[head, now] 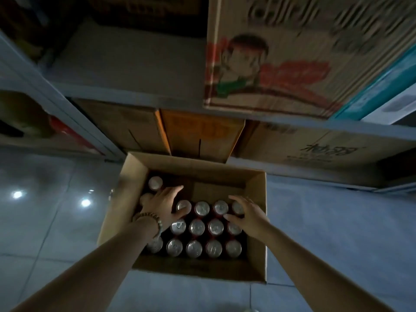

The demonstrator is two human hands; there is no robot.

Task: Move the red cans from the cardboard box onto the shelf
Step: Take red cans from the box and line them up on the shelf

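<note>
The right hand (245, 213) reaches into the box (258, 233) with fingers and thumb curved round the end can (237, 208) at the right of the back row. It looks like a grip that is taking hold, with the can not yet lifted. The left hand (164, 203) lies flatter, its fingers fairly straight and spread over the left side of the box and its thumb just beside the next silver lid. Whether it covers a can of its own is hidden under the palm. A beaded bracelet (148, 218) sits on that wrist.

The cans (197, 227) stand upright and packed lid to lid in three rows, with a couple more along the left wall. A bare patch of cardboard at the back right suggests a few have already gone, though that is only a guess. The box stands on the tiled floor (56, 221), its far edge close against the cartons (202, 131) under the shelf (126, 70).

The shelf board shows a wide bare stretch of grey beside a printed carton (281, 59), and no red can is visible on it. By that reckoning the job is near its start, with almost the whole load left to carry up.
</note>
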